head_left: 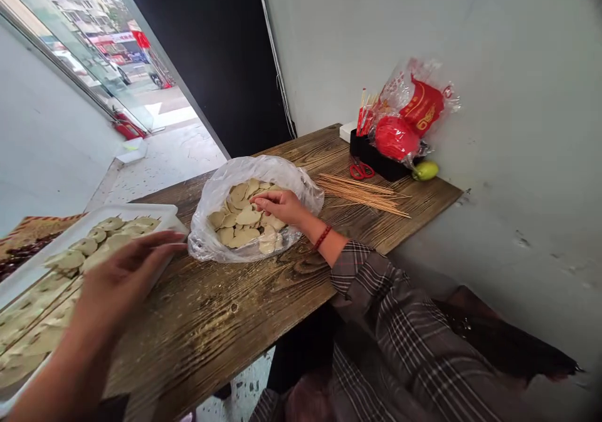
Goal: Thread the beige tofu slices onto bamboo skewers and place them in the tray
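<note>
A clear plastic bag [211, 202] full of flat, greenish-beige pieces [248, 216] lies open on the wooden table. Over these pieces is my right hand [281, 207], its fingers pinched together; whatever they hold is too small to make out. My left hand [126, 274] hovers beside the right edge of a white tray [162, 211], fingers apart and slightly blurred, with nothing seen in it. Similar flat pieces [110, 224] fill the tray, some threaded on thin sticks. To the right of the bag lies a loose bundle of wooden skewers [364, 193].
Red-handled scissors [361, 170] lie behind the skewers. A black box [376, 155] with red plastic packages [397, 137] stands near the wall, a green fruit [426, 170] beside it. The wooden table's [263, 309] front edge is close to my body.
</note>
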The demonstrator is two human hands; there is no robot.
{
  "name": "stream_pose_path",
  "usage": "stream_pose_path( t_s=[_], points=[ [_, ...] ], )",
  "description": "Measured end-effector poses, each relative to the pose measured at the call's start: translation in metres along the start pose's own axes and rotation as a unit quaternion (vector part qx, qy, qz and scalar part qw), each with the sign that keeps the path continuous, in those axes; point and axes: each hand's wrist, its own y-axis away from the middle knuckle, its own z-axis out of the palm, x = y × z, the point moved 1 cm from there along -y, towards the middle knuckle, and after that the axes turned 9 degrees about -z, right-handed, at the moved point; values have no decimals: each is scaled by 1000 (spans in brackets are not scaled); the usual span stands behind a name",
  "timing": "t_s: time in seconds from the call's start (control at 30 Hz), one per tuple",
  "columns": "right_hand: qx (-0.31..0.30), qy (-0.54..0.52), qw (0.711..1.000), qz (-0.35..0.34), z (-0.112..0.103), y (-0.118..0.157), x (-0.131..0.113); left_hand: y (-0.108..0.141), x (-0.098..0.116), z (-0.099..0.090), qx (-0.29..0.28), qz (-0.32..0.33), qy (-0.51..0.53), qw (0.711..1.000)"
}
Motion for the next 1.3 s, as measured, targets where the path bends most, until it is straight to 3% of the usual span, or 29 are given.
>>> stream_pose_path(
  t_s=[0.07,0.2,0.27,0.37,0.43,0.57,0.77,0.93,1.03,1.2,1.3],
  points=[
    [28,80,996,-13,-17,6,-1,14,6,25,-80,-13,79,994],
    [27,295,953,-54,-71,37,-19,31,12,54,-147,-22,148,978],
    [2,428,901,-63,-101,59,-33,33,11,64,-166,-25,174,970],
    [-69,644,762,0,-138,91,-51,32,12,77,-190,-33,216,957],
    [-85,688,720,22,-152,107,-59,29,13,85,-193,-32,240,951],
    [-95,734,672,39,-156,121,-64,24,8,99,-170,-28,283,943],
    [-109,779,617,25,-145,121,-59,22,-22,116,-90,-66,409,906],
    [-67,815,575,-8,-149,106,-82,22,-31,120,-67,-73,459,883],
    [-14,802,591,-87,-130,87,-100,23,-31,120,-68,-75,474,874],
    [-34,637,744,-197,-52,66,-95,22,-34,125,-70,-61,487,868],
    [-52,555,805,-202,-1,63,-76,21,-38,127,-66,-66,493,865]
  ],
)
